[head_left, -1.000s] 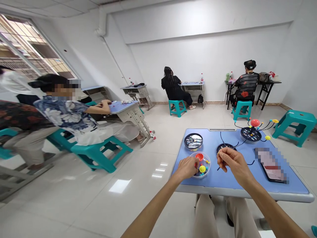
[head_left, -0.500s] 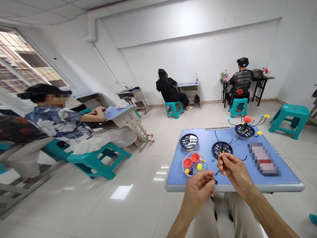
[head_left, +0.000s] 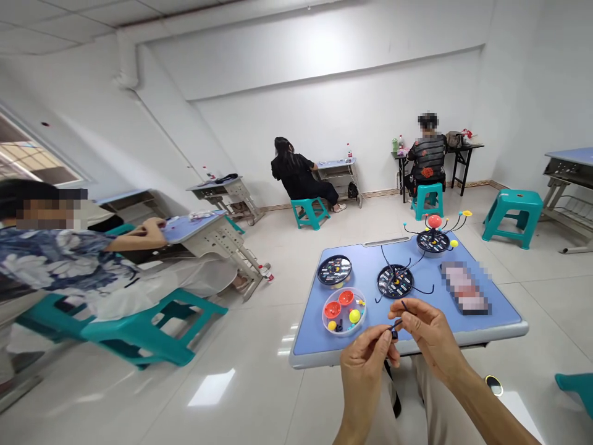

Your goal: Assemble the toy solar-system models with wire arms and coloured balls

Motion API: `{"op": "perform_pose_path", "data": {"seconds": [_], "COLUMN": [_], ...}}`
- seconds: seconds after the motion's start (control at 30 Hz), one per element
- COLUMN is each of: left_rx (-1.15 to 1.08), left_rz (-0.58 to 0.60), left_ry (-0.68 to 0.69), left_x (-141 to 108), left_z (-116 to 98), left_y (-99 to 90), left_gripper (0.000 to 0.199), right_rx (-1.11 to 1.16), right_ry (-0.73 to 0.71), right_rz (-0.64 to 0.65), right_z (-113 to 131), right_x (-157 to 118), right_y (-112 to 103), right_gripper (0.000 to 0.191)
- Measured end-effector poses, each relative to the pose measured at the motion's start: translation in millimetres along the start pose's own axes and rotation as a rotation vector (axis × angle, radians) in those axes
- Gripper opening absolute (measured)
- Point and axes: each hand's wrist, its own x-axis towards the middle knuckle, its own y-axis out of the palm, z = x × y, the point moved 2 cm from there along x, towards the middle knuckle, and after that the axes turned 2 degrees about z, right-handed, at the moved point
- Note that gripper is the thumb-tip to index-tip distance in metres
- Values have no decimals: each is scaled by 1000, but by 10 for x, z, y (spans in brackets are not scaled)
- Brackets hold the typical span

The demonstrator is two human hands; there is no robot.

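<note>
My left hand [head_left: 368, 358] pinches a small black plastic connector [head_left: 394, 334] in front of the table's near edge. Between the fingers of my right hand [head_left: 424, 330] is a thin black rod [head_left: 404, 306], its lower end meeting the connector. Whether the two are joined I cannot tell. Just beyond my hands lies a round black printed base [head_left: 395, 282] with several curved black rods over it. To its left sits a clear round tub [head_left: 325, 326] holding two red half-balls [head_left: 332, 309], yellow balls [head_left: 354, 316] and small black parts.
A second black disc [head_left: 334, 270] lies at the table's far left. An assembled planet model [head_left: 434, 235] stands at the far right corner, with a blurred flat object [head_left: 464, 287] nearer. Green stools [head_left: 514, 213] and seated people [head_left: 296, 170] are around the room.
My hands have come closer together, bringing the rod and the connector to each other. My view has swung to the right, so the table appears further left.
</note>
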Motion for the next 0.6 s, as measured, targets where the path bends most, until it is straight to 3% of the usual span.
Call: {"op": "perform_pose_path", "data": {"seconds": [0.2, 0.37, 0.6], "left_rx": [-12, -26, 81], "left_rz": [23, 38, -120], "left_ry": [-10, 9, 212], "left_x": [13, 10, 24], "left_z": [-36, 11, 97], "left_y": [74, 86, -24], "left_gripper": [27, 28, 19], "right_rx": [-262, -194, 32], "right_ry": [-40, -26, 44], "right_rz": [39, 26, -23], "right_z": [29, -20, -80], "right_x": [-41, -30, -10], "right_y": [-29, -50, -48], "right_gripper": [30, 32, 34]}}
